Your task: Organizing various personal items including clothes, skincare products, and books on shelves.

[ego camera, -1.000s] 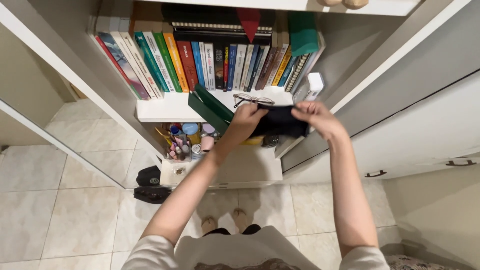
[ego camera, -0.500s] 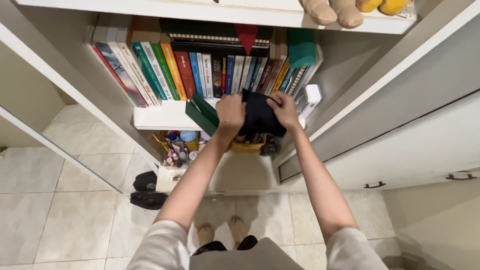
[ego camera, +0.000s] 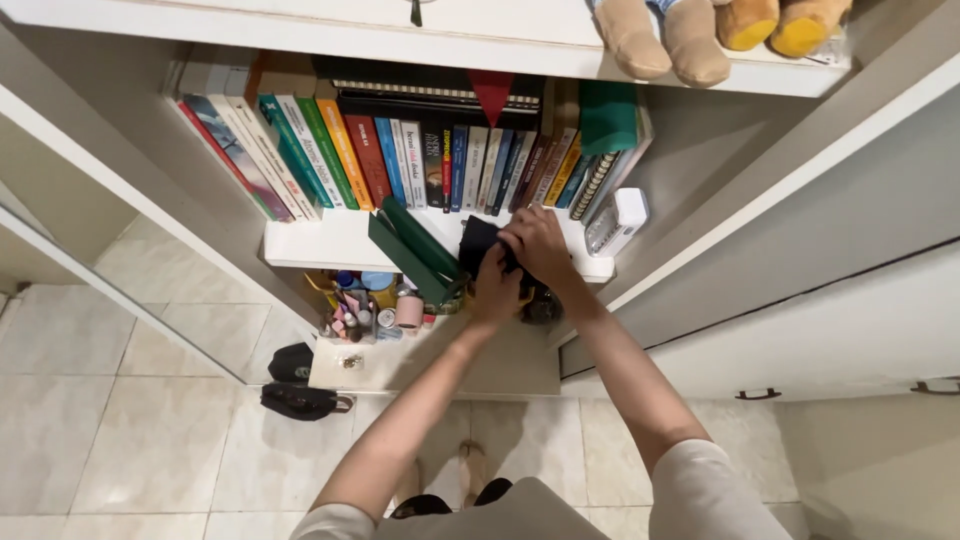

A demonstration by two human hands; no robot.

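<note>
While both hands hold the dark cloth (ego camera: pixel 478 243) at the shelf's (ego camera: pixel 320 245) front edge, the right hand (ego camera: pixel 537 245) grips on top, the left hand (ego camera: pixel 497 290) below.

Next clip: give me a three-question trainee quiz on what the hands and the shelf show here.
1. True or false: both hands are on the dark cloth pouch at the shelf edge.
2. Which leans slanted off that shelf's front? A) green folder B) white device C) red book
3. Fill in: the row of books stands ____ on the shelf.

Key
1. True: the left hand meets it from below, the right hand from above.
2. A: the green folder; the white device sits at the right end.
3. Upright.
</note>
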